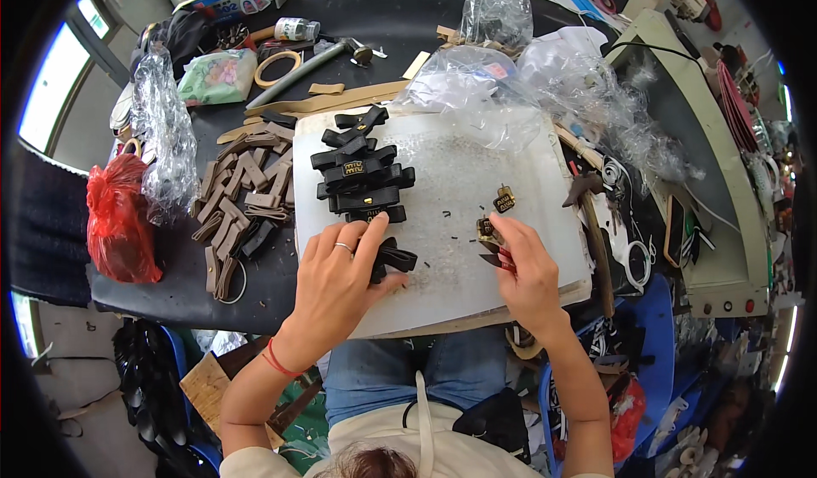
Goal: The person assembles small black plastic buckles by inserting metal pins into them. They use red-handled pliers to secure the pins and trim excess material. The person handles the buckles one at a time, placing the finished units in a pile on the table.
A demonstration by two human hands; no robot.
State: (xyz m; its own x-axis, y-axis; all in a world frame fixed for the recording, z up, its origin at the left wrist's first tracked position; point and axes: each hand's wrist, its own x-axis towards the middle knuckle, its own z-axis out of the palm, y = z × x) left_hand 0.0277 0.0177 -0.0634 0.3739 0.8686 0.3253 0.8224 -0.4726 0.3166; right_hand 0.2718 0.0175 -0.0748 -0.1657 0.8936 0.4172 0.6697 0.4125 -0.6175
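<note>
My left hand (336,265) is closed with thumb and fingers around a black strap loop (397,258) on the white board (451,295). Just beyond its fingertips lies a row of black strap bows (362,197), overlapping, some with gold-coloured fittings. On the board's right side, my right hand (529,267) is closed around a small tool with red handles and dark tips (499,260); its exact kind is hard to make out. The index fingertip of that hand touches a small black-and-gold metal plate (485,228). Another such plate (504,200) lies just beyond.
Brown strap loops (242,180) are heaped left of the board, near a red plastic bag (123,223). A hammer (298,74) and long tan strips (340,95) lie behind. Clear plastic bags (477,86) cover the far right. A pale machine (719,265) stands at right.
</note>
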